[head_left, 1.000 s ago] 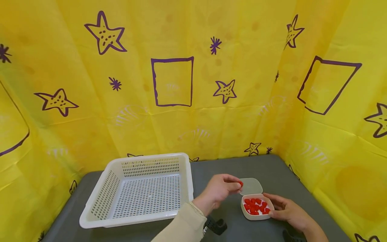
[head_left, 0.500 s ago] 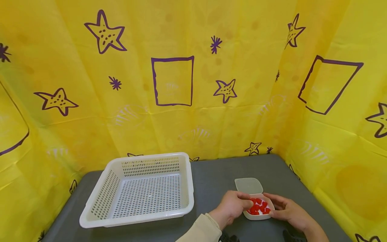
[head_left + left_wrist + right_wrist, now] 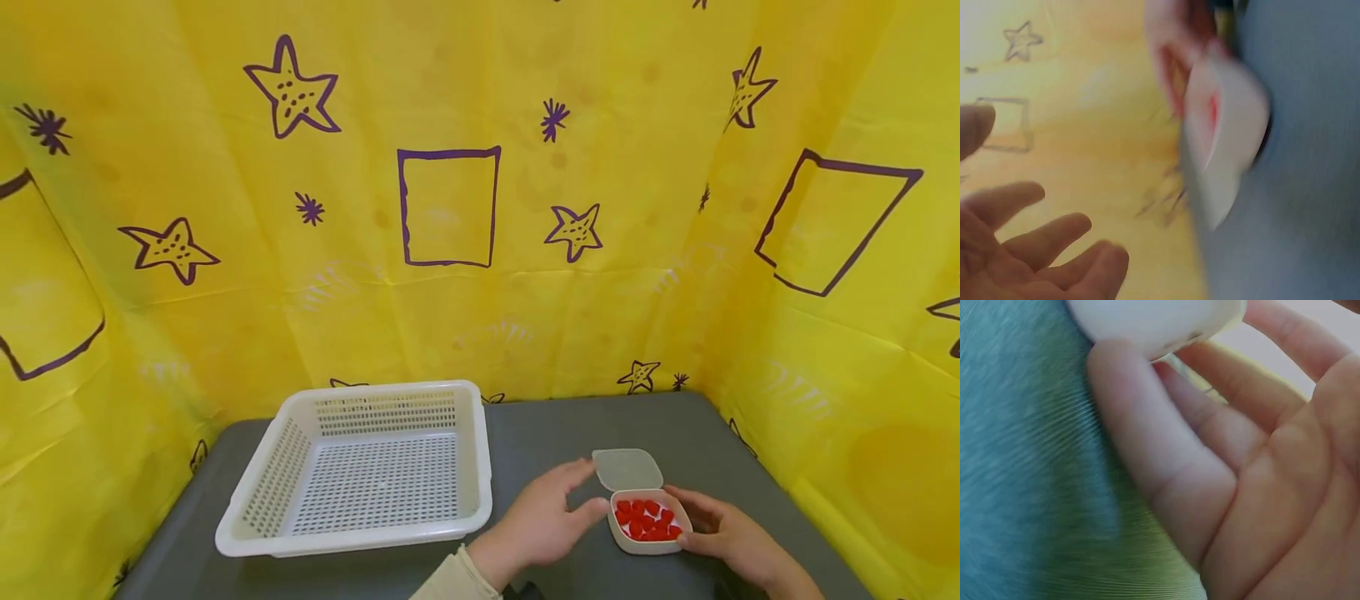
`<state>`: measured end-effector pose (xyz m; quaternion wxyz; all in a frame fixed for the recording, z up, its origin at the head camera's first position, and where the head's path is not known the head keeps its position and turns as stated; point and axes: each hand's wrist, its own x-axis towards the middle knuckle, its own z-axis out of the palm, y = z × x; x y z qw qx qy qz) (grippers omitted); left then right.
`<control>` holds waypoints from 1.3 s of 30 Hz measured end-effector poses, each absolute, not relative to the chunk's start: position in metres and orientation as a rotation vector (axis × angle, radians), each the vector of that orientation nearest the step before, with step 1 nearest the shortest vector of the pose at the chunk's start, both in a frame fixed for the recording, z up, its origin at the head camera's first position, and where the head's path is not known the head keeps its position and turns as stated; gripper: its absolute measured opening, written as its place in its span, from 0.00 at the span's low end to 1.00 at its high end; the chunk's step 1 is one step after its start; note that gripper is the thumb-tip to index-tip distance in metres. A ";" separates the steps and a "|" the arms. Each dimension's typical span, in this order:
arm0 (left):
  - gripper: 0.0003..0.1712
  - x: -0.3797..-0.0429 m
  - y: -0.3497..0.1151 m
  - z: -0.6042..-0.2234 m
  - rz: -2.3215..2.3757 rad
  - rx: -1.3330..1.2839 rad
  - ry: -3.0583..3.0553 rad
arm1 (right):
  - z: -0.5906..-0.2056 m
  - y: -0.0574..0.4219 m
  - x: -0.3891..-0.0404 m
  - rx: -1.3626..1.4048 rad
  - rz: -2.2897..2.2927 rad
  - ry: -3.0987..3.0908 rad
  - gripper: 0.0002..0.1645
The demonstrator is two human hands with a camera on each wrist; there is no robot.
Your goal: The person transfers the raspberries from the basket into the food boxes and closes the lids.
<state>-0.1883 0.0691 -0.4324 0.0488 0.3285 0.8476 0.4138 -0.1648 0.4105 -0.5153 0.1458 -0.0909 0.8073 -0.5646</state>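
Note:
A small cream box (image 3: pixel 651 547) stands on the table with several small red pieces (image 3: pixel 647 518) inside; their exact kind is too small to tell. Its translucent lid (image 3: pixel 628 469) lies folded back behind it. My right hand (image 3: pixel 738 537) grips the box by its right side, the thumb near the front corner and the fingers at the back. In the right wrist view, the thumb (image 3: pixel 1129 394) presses against the white wall of the box (image 3: pixel 1160 325). My left hand (image 3: pixel 543 517) hovers just left of the box, fingers spread and holding nothing, as the left wrist view confirms.
A white plastic basket (image 3: pixel 483 467) with slotted walls stands on the dark grey table (image 3: pixel 540 429), left of my left hand. Yellow curtains (image 3: pixel 450 333) with purple drawings enclose the table at the back and sides.
My left hand lowered a red piece into the box, let it go, and drew back left with its fingers spread. My right hand keeps its hold. The head view has shifted slightly.

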 end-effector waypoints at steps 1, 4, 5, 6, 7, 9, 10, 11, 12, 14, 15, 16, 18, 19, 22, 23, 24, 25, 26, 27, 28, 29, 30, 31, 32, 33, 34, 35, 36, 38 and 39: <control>0.34 -0.188 0.056 -0.426 1.191 1.044 2.650 | -0.510 0.409 -0.163 -0.245 -1.587 2.360 0.43; 0.38 -0.190 0.014 -0.408 1.000 1.046 2.832 | -0.484 0.402 -0.159 -0.194 -1.385 2.573 0.48; 0.40 -0.192 0.000 -0.403 0.938 1.005 2.889 | -0.474 0.398 -0.158 -0.183 -1.290 2.677 0.50; 0.41 -0.194 -0.012 -0.398 0.874 0.947 2.944 | -0.462 0.393 -0.158 -0.164 -1.189 2.785 0.52; 0.41 -0.195 -0.024 -0.394 0.812 0.886 2.994 | -0.450 0.386 -0.160 -0.139 -1.082 2.885 0.54; 0.42 -0.199 -0.045 -0.389 0.676 0.737 3.097 | -0.426 0.369 -0.165 -0.091 -0.900 3.051 0.58; 0.42 -0.200 -0.053 -0.387 0.614 0.653 3.142 | -0.415 0.358 -0.167 -0.080 -0.843 3.115 0.60; 0.43 -0.202 -0.061 -0.387 0.559 0.570 3.173 | -0.405 0.346 -0.170 -0.076 -0.812 3.172 0.61; 0.43 -0.204 -0.068 -0.386 0.516 0.490 3.196 | -0.396 0.331 -0.172 -0.061 -0.786 3.215 0.62; 0.44 -0.204 -0.079 -0.386 0.466 0.341 3.215 | -0.381 0.300 -0.175 -0.031 -0.736 3.291 0.62; 0.45 -0.204 -0.083 -0.385 0.443 0.278 3.216 | -0.375 0.284 -0.176 -0.025 -0.717 3.326 0.61; 0.46 -0.204 -0.087 -0.385 0.438 0.223 3.209 | -0.371 0.268 -0.177 -0.019 -0.710 3.352 0.60; 0.46 -0.200 -0.094 -0.385 0.435 0.129 3.193 | -0.368 0.238 -0.179 -0.006 -0.682 3.390 0.59; 0.47 -0.198 -0.096 -0.385 0.437 0.091 3.182 | -0.368 0.224 -0.180 -0.004 -0.676 3.396 0.58; 0.48 -0.191 -0.100 -0.389 0.441 0.014 3.154 | -0.375 0.188 -0.182 0.024 -0.672 3.377 0.59; 0.48 -0.189 -0.099 -0.390 0.442 0.000 3.145 | -0.379 0.179 -0.183 0.033 -0.668 3.367 0.59; 0.48 -0.187 -0.099 -0.391 0.439 -0.009 3.139 | -0.384 0.171 -0.184 0.043 -0.667 3.349 0.59; 0.49 -0.186 -0.099 -0.393 0.433 -0.014 3.136 | -0.388 0.164 -0.184 0.051 -0.665 3.334 0.59; 0.49 -0.185 -0.098 -0.394 0.429 -0.016 3.136 | -0.392 0.158 -0.185 0.058 -0.660 3.325 0.60; 0.49 -0.184 -0.098 -0.395 0.427 -0.017 3.135 | -0.396 0.154 -0.186 0.065 -0.652 3.317 0.60; 0.49 -0.183 -0.097 -0.395 0.423 -0.017 3.134 | -0.399 0.151 -0.186 0.067 -0.653 3.310 0.60; 0.49 -0.183 -0.097 -0.395 0.423 -0.018 3.129 | -0.401 0.150 -0.187 0.069 -0.654 3.305 0.60; 0.49 -0.183 -0.097 -0.395 0.418 -0.017 3.125 | -0.403 0.149 -0.188 0.070 -0.657 3.300 0.60; 0.49 -0.183 -0.096 -0.395 0.415 -0.014 3.122 | -0.405 0.149 -0.189 0.071 -0.656 3.299 0.60; 0.49 -0.183 -0.095 -0.396 0.417 -0.009 3.118 | -0.406 0.151 -0.191 0.074 -0.655 3.295 0.61; 0.49 -0.184 -0.094 -0.396 0.411 -0.001 3.121 | -0.407 0.154 -0.192 0.082 -0.653 3.280 0.61; 0.49 -0.184 -0.091 -0.397 0.401 0.012 3.128 | -0.408 0.158 -0.193 0.090 -0.658 3.266 0.62; 0.49 -0.185 -0.087 -0.399 0.398 0.039 3.146 | -0.409 0.164 -0.194 0.102 -0.660 3.250 0.63; 0.49 -0.186 -0.081 -0.401 0.421 0.080 3.171 | -0.409 0.172 -0.195 0.115 -0.672 3.227 0.63; 0.47 -0.189 -0.060 -0.407 0.582 0.238 3.200 | -0.409 0.198 -0.199 0.132 -0.725 3.165 0.63; 0.47 -0.190 -0.047 -0.409 0.725 0.348 3.183 | -0.409 0.214 -0.202 0.132 -0.770 3.130 0.63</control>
